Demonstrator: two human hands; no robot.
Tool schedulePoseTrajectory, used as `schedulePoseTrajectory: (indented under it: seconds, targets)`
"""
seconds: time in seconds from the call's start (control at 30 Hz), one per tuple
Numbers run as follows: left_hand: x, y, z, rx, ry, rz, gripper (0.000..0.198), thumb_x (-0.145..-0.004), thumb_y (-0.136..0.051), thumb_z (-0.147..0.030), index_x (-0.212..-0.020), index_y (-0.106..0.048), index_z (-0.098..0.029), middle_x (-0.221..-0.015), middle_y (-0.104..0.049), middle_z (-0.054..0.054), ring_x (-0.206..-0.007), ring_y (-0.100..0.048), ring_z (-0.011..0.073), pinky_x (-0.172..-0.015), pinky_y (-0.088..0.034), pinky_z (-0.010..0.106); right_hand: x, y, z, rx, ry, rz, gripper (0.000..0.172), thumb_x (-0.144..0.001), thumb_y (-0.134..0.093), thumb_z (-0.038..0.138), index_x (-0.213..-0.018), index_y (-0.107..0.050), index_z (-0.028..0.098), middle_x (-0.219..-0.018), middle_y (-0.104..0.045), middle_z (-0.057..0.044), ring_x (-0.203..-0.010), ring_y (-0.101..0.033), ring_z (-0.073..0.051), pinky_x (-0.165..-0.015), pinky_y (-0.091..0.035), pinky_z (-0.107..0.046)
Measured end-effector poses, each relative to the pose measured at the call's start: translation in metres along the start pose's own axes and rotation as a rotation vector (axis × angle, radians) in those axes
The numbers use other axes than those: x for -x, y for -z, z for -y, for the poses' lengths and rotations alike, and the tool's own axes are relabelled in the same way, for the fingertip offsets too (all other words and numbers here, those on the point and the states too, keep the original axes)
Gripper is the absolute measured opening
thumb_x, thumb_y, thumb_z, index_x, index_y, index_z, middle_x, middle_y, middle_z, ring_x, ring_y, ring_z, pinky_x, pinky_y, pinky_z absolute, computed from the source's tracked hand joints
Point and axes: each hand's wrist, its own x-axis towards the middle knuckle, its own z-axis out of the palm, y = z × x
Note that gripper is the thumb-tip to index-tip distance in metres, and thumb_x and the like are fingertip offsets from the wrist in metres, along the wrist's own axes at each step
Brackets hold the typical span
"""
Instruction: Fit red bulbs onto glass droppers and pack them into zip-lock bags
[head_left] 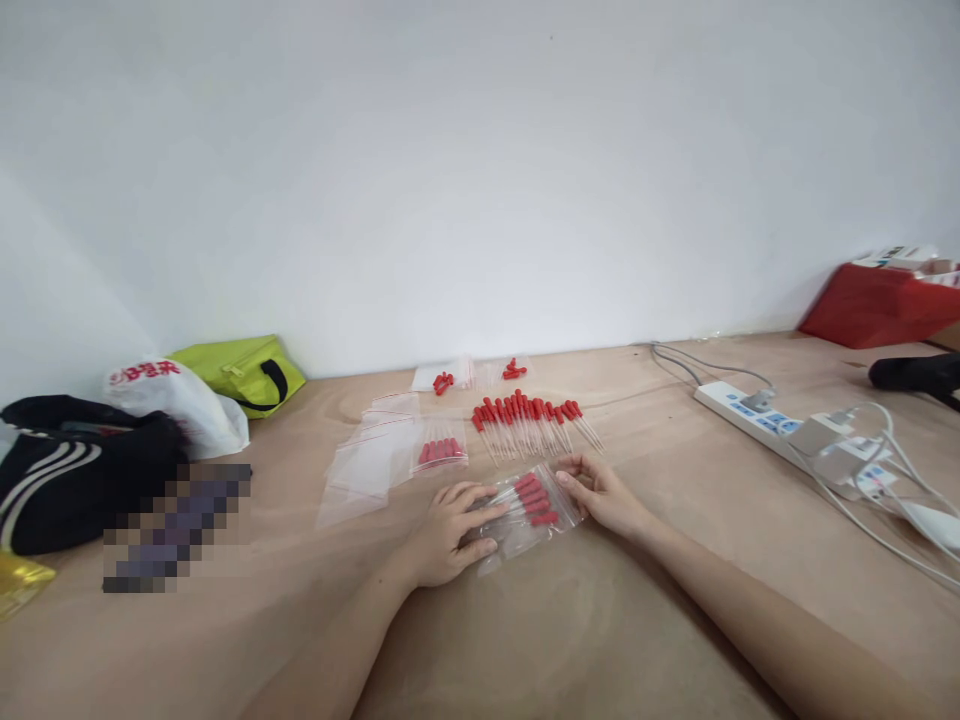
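A clear zip bag (519, 542) lies on the table between my hands, with several glass droppers (534, 492) inside, their red rubber bulbs toward the right. My left hand (452, 532) rests on the bag's left end, fingers apart and stretched out. At the zip end, my right hand (602, 494) pinches the bag's edge between thumb and fingers. Just beyond lies a loose row of red-bulbed droppers (525, 415). Another bag holding droppers (441, 450) is to the left of that row, beside flat zip bags (367, 460) that overlap one another.
Two small groups of red bulbs (443, 383) lie on bags near the wall. On the right is a power strip (750, 415) with plugs and cables, and a red box (877, 305). A black bag (90, 480), white plastic bag (180, 400) and lime-green bag (240, 370) stand left.
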Motion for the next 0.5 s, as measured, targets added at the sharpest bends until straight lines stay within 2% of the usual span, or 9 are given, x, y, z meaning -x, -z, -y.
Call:
schedulePoseTrajectory:
  seconds: [0.1, 0.2, 0.33, 0.43, 0.5]
  targets:
    - [0.000, 0.002, -0.001, 0.009, -0.003, 0.020, 0.040, -0.082, -0.050, -0.036, -0.122, -0.046, -0.035, -0.132, -0.042, 0.000, -0.120, -0.033, 0.0253, -0.099, -0.024, 0.046, -0.010, -0.001, -0.001, 0.021, -0.104, -0.061, 0.056, -0.055, -0.070, 0.051, -0.095, -0.052, 0.016, -0.066, -0.057, 0.002, -0.045, -0.045, -0.007, -0.038, -0.033, -0.019]
    - [0.000, 0.003, -0.001, 0.026, -0.005, 0.038, 0.040, -0.082, -0.049, -0.038, -0.122, -0.045, -0.036, -0.132, -0.043, -0.002, -0.122, -0.032, 0.0249, -0.100, -0.023, 0.046, -0.017, -0.004, 0.000, 0.018, -0.198, 0.055, 0.047, -0.050, -0.074, 0.047, -0.078, -0.057, 0.014, -0.056, -0.056, 0.003, -0.043, -0.045, -0.006, -0.043, -0.035, -0.021]
    - [0.000, 0.002, 0.000, 0.066, 0.000, 0.034, 0.042, -0.083, -0.049, -0.037, -0.124, -0.043, -0.036, -0.132, -0.043, -0.002, -0.123, -0.032, 0.0240, -0.101, -0.021, 0.047, -0.018, -0.009, 0.002, -0.059, -0.164, 0.156, 0.041, -0.048, -0.074, 0.047, -0.059, -0.054, 0.014, -0.054, -0.056, 0.003, -0.050, -0.049, -0.007, -0.053, -0.039, -0.022]
    - [0.000, 0.001, 0.002, 0.122, -0.013, -0.007, 0.044, -0.081, -0.052, -0.037, -0.124, -0.043, -0.034, -0.131, -0.044, 0.000, -0.121, -0.036, 0.0240, -0.101, -0.022, 0.047, -0.013, -0.012, 0.005, -0.145, -0.136, 0.166, 0.042, -0.050, -0.073, 0.050, -0.060, -0.050, 0.016, -0.052, -0.054, 0.006, -0.046, -0.046, -0.006, -0.047, -0.036, -0.020]
    - [0.001, -0.001, 0.004, 0.192, -0.015, -0.102, 0.043, -0.079, -0.053, -0.037, -0.121, -0.047, -0.030, -0.127, -0.048, 0.003, -0.118, -0.040, 0.0238, -0.100, -0.026, 0.045, -0.009, -0.012, 0.008, -0.209, -0.145, 0.206, 0.043, -0.054, -0.070, 0.052, -0.064, -0.048, 0.017, -0.048, -0.050, 0.008, -0.039, -0.041, -0.004, -0.040, -0.030, -0.018]
